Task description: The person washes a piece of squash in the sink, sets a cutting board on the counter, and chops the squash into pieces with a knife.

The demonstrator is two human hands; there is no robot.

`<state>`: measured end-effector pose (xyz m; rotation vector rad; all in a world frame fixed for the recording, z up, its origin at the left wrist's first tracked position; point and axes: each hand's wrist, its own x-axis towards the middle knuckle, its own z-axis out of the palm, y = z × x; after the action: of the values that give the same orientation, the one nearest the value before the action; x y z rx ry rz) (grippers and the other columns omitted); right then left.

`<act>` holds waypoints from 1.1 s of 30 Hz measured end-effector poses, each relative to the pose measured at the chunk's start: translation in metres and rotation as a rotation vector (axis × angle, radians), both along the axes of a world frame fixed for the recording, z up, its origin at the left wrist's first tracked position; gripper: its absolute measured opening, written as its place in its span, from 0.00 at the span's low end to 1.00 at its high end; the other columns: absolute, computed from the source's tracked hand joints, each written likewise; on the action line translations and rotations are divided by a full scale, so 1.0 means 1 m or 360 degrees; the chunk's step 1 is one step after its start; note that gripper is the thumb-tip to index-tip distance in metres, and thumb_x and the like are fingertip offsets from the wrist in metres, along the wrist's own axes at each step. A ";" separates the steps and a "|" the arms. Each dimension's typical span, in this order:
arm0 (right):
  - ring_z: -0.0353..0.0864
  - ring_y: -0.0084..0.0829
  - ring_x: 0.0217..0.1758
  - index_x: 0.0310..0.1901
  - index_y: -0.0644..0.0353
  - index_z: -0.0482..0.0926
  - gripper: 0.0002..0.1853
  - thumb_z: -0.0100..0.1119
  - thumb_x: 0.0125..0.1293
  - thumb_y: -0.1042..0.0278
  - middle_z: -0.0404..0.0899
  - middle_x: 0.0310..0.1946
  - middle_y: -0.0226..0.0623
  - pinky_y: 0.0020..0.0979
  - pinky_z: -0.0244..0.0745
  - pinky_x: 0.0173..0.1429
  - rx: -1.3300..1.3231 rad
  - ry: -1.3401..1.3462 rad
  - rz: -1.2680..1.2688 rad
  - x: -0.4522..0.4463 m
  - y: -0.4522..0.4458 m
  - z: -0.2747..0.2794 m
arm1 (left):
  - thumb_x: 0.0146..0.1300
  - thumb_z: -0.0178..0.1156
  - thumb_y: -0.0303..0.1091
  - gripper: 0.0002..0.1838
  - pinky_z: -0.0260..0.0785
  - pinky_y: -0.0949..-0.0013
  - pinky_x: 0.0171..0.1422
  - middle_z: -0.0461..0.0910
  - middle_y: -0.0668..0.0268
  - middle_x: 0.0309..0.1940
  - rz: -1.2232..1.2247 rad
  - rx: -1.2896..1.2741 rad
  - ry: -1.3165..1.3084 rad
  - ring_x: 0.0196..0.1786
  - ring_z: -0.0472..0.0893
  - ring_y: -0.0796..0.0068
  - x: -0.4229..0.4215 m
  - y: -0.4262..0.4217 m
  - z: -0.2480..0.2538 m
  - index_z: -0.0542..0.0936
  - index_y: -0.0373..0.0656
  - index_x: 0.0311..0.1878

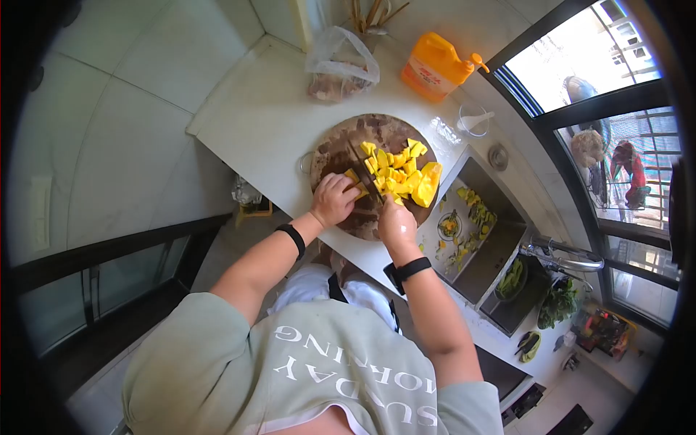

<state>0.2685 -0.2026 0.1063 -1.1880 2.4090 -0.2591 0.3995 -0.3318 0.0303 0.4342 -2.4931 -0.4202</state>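
Note:
My right hand (397,221) is closed round the handle of a kitchen knife (364,170), whose dark blade points away from me across the round wooden cutting board (337,145). Left of the blade, my left hand (336,198) presses with bent fingers on a yellow pumpkin piece (353,176), mostly hidden beneath them. To the right of the blade lies a heap of cut pumpkin chunks (395,174). A larger pumpkin piece (428,185) sits at the board's right side.
Right of the board is a sink (449,254) with green and yellow peelings. Behind stand a plastic bag (342,69) and an orange jug (438,69). A faucet (565,257), leafy greens (557,303) and a green vegetable (529,346) are farther right.

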 end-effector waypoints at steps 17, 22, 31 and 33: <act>0.85 0.49 0.32 0.43 0.59 0.76 0.08 0.51 0.64 0.71 0.83 0.26 0.48 0.45 0.80 0.37 0.0089 0.0036 0.0178 0.017 -0.019 -0.023 | 0.46 0.66 0.28 0.10 0.71 0.60 0.52 0.75 0.62 0.39 0.0089 0.0168 0.0016 0.46 0.74 0.58 0.003 0.003 -0.012 0.80 0.47 0.34; 0.84 0.50 0.33 0.45 0.58 0.75 0.13 0.60 0.56 0.70 0.82 0.26 0.47 0.47 0.79 0.38 0.0010 0.0009 0.0058 -0.007 0.002 -0.008 | 0.48 0.64 0.28 0.12 0.71 0.59 0.54 0.75 0.63 0.40 -0.0040 0.0115 0.0111 0.49 0.74 0.58 -0.013 0.002 -0.021 0.80 0.48 0.39; 0.84 0.48 0.31 0.45 0.58 0.76 0.15 0.60 0.55 0.70 0.82 0.24 0.44 0.45 0.79 0.37 0.0086 0.0041 0.0292 -0.002 0.004 0.032 | 0.51 0.66 0.30 0.13 0.70 0.60 0.56 0.78 0.63 0.45 0.0043 0.0173 0.0097 0.48 0.75 0.57 -0.011 -0.001 -0.018 0.80 0.47 0.42; 0.84 0.48 0.29 0.45 0.58 0.76 0.12 0.57 0.58 0.70 0.81 0.23 0.44 0.44 0.79 0.34 0.0051 0.0073 0.0296 0.000 0.003 0.024 | 0.51 0.66 0.31 0.13 0.70 0.60 0.56 0.78 0.63 0.45 0.0043 0.0170 0.0116 0.47 0.75 0.57 -0.011 -0.002 -0.015 0.81 0.47 0.42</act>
<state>0.2683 -0.1993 0.1304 -1.4067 2.3122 -0.1362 0.3881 -0.3338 0.0150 0.4856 -2.3992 -0.5504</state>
